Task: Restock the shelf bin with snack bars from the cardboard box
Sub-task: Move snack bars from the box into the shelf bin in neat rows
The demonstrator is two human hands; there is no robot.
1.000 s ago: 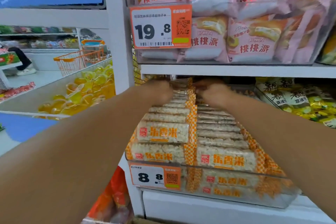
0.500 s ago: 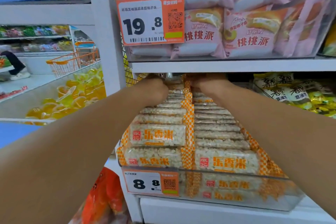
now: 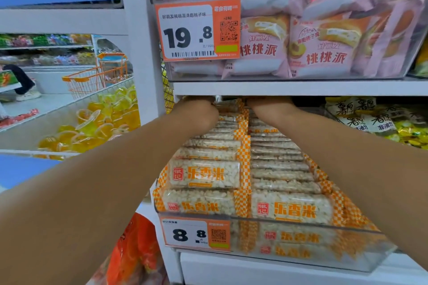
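Both hands, left hand (image 3: 196, 113) and right hand (image 3: 268, 109), reach the rear edge of the clear plastic shelf bin (image 3: 324, 250), above orange-checked puffed-rice snack bars (image 3: 206, 174); the white shelf board (image 3: 301, 87) overhead hides their fingers, so their grip cannot be told.

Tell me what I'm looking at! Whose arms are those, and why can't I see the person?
The camera sits on the person's head, so you see what they see: only their two arms reaching forward. The left hand and right hand are far back in a clear shelf bin, under the shelf above, so I cannot tell what the fingers hold. The bin is full of snack bars in orange checked wrappers, lined up in two rows. The orange tag on its front says 8.8. Above sits another bin of pink cake packs. An orange shopping cart stands far left.
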